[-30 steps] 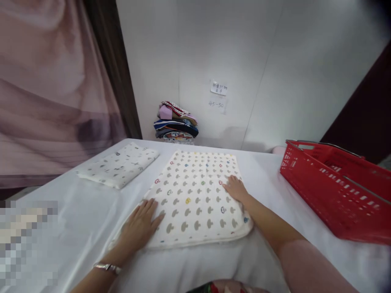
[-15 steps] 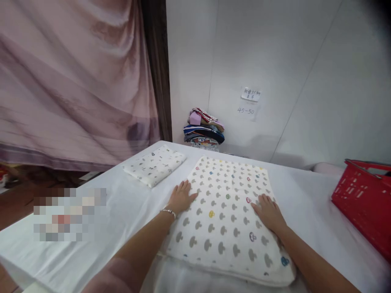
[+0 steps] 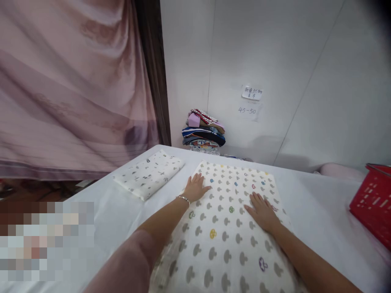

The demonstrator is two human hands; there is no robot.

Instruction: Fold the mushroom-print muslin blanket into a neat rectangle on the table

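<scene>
A white cloth (image 3: 226, 244) printed with grey mushrooms and a few coloured ones lies spread on the white-covered table (image 3: 317, 211) in front of me. Flat on its left side, fingers spread, rests my left hand (image 3: 196, 188), with a bracelet at the wrist. My right hand (image 3: 263, 211) lies on the cloth's right part, its fingers stretched out too. Neither hand grips anything. The cloth's near edge runs out of the bottom of the view. To the left of my left hand is a folded white cloth (image 3: 151, 173) with small dark prints.
A red basket (image 3: 374, 205) stands at the right. Behind the table's far edge is a stack of folded fabrics (image 3: 203, 132) against the wall. Handwritten paper signs (image 3: 252, 92) hang there. A pink curtain (image 3: 76, 81) covers the left. The lower left corner is pixelated.
Both hands have slid forward over the mushroom cloth, the right one also slightly left. The cloth's near edge has gone out of view. The camera view has shifted a little.
</scene>
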